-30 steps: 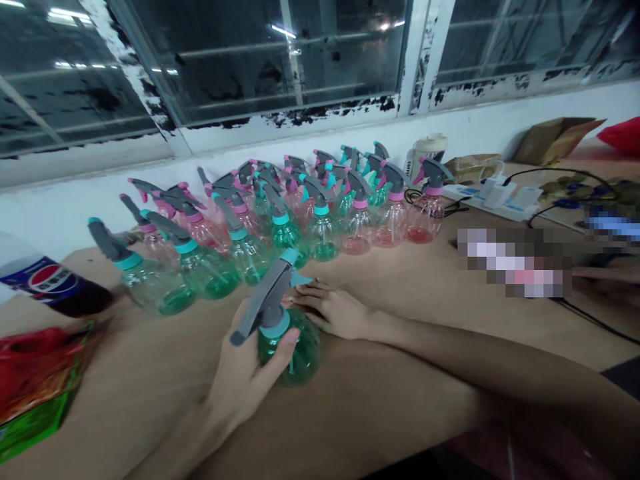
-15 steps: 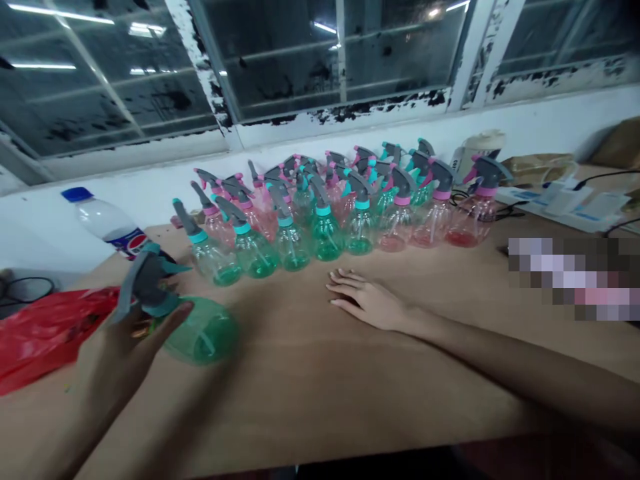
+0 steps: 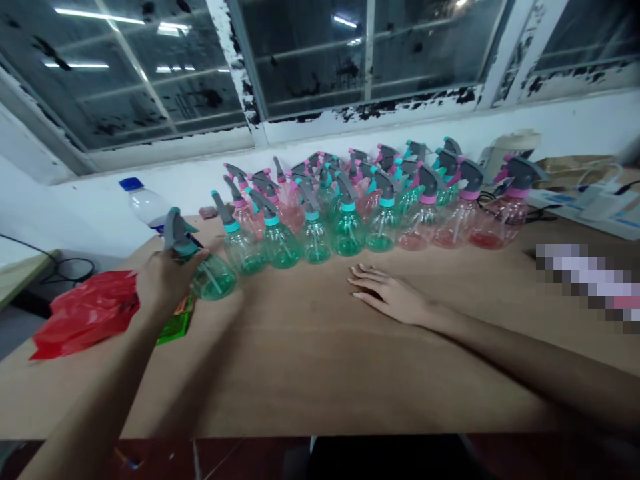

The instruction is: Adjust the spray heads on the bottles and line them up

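My left hand [image 3: 167, 277] is closed around the neck of a green spray bottle [image 3: 215, 275] with a grey and teal trigger head. That bottle is at the left end of the front row, close to a clear-green spray bottle [image 3: 245, 250]. My right hand [image 3: 387, 293] lies on the table with its fingers stretched out, holding nothing. Just behind it stand more spray bottles, among them a green one [image 3: 349, 233] and a pink one [image 3: 417, 227]. Several rows of green and pink bottles with grey trigger heads fill the back of the table.
A red plastic bag [image 3: 90, 313] and a green packet [image 3: 175, 327] lie at the left of the wooden table [image 3: 300, 373]. Behind my left hand stands a blue-capped soda bottle [image 3: 145, 203]. White power strips [image 3: 600, 207] with cables are at the right. Windows rise behind.
My left hand has carried the green spray bottle forward, away from me, toward the left end of the front row. My right hand stays resting on the table. The view has shifted left.
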`<state>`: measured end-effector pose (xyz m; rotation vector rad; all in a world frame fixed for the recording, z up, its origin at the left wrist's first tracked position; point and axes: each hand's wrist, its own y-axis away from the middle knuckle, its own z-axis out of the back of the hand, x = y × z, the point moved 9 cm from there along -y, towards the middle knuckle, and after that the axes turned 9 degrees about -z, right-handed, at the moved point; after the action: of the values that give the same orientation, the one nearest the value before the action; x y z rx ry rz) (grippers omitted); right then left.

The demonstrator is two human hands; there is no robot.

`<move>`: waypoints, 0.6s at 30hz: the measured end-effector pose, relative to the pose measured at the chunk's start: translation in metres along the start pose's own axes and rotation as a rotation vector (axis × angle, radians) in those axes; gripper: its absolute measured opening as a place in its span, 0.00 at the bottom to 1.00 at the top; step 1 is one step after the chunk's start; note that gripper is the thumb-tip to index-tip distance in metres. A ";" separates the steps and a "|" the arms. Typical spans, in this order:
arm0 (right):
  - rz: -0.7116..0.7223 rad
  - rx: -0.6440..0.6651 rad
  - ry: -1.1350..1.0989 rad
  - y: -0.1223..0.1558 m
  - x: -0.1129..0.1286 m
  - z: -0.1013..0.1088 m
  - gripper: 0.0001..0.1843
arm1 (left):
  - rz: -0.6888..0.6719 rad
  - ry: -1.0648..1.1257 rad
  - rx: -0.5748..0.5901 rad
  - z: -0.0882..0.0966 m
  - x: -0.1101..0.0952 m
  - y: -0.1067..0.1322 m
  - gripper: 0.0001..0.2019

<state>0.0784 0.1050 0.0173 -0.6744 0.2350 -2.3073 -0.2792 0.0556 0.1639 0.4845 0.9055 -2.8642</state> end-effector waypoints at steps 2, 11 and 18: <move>0.001 0.003 -0.016 0.000 -0.001 -0.001 0.23 | 0.035 -0.102 -0.007 -0.002 0.006 -0.007 0.21; 0.000 0.017 0.006 0.001 0.000 -0.002 0.23 | -0.016 -0.228 -0.084 0.000 0.002 -0.013 0.30; -0.018 0.039 0.006 0.000 0.000 -0.003 0.24 | -0.024 -0.232 -0.096 -0.017 -0.058 0.036 0.29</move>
<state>0.0770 0.1051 0.0145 -0.6522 0.1873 -2.3254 -0.2127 0.0358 0.1504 0.1285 1.0056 -2.8038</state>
